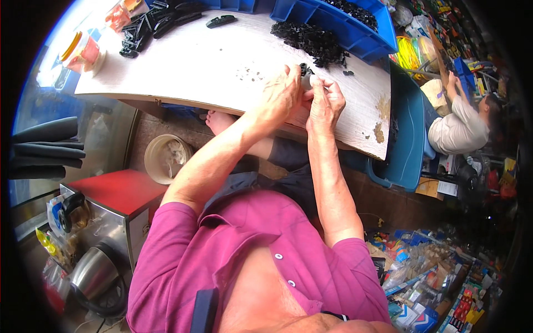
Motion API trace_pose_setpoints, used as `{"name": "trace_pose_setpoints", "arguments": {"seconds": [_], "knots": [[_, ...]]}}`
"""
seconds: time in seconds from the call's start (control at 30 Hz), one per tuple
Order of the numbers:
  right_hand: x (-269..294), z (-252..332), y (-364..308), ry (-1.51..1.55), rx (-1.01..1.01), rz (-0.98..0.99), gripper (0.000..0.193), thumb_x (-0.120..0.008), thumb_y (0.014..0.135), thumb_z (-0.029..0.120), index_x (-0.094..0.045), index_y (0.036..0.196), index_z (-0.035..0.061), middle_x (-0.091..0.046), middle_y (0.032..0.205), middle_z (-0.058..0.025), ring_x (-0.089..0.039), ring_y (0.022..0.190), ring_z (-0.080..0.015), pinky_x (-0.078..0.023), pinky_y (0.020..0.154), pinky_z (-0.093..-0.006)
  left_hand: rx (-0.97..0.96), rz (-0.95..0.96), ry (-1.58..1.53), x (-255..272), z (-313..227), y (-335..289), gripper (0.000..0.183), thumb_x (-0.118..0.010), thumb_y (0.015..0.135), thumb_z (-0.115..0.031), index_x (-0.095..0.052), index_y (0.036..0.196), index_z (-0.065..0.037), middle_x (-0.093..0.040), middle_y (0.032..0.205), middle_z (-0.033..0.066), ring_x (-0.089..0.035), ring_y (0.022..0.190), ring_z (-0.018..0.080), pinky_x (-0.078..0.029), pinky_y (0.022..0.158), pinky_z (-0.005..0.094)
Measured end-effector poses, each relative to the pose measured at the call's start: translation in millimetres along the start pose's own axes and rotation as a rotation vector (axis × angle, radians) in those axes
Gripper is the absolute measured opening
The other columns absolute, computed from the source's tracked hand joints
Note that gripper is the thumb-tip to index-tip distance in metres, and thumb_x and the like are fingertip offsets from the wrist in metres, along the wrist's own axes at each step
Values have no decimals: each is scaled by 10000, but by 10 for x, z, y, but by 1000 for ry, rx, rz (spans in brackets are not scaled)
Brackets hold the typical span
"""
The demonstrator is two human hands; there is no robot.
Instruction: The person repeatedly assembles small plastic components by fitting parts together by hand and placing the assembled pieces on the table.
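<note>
While the left hand (281, 91) and right hand (323, 105) pinch a small black piece (305, 69) over the pale table (222, 66), black bits (313, 44) lie heaped beside a blue bin (352, 40), and clutter (438, 283) crowds the right.

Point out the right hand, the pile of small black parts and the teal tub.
Right hand (325, 105): head view, on the back of the hand.
Pile (312, 43): head view, on its middle.
Teal tub (410, 132): head view, on its bare inner wall.
</note>
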State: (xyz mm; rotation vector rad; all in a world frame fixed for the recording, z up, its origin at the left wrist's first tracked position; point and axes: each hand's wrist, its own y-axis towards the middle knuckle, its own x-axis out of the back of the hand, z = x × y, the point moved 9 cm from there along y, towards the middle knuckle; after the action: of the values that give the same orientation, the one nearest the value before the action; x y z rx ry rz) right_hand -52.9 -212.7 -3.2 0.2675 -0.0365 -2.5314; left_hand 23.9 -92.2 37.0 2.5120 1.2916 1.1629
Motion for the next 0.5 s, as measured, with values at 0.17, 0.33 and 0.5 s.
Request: {"name": "trace_pose_setpoints", "arguments": {"seconds": [0.17,0.33,0.5], "knots": [[-15,-4,-17,9,-40,14,148,-636,880,132,-565,814,21,-594,631,-49,-567,514,-117,-469,523,-237,-145,24,359,89,28,65,273,-533,843,-85,-526,1108,-23,-585,994,221,-559,916,395,-465,784,454],[-76,49,-70,52,-118,39,150,-596,911,155,-539,867,24,-572,574,-72,-594,501,-158,-546,487,-307,-109,70,401,120,199,157,182,-568,861,-143,-601,1020,-62,-586,1080,191,-551,948,374,-472,794,444],[-51,36,-59,100,-137,77,130,-592,912,146,-544,895,27,-553,540,-67,-604,508,-171,-563,502,-332,-132,-57,222,215,296,115,221,-641,830,-134,-607,1033,-53,-642,936,148,-602,830,302,-488,748,399]]}}
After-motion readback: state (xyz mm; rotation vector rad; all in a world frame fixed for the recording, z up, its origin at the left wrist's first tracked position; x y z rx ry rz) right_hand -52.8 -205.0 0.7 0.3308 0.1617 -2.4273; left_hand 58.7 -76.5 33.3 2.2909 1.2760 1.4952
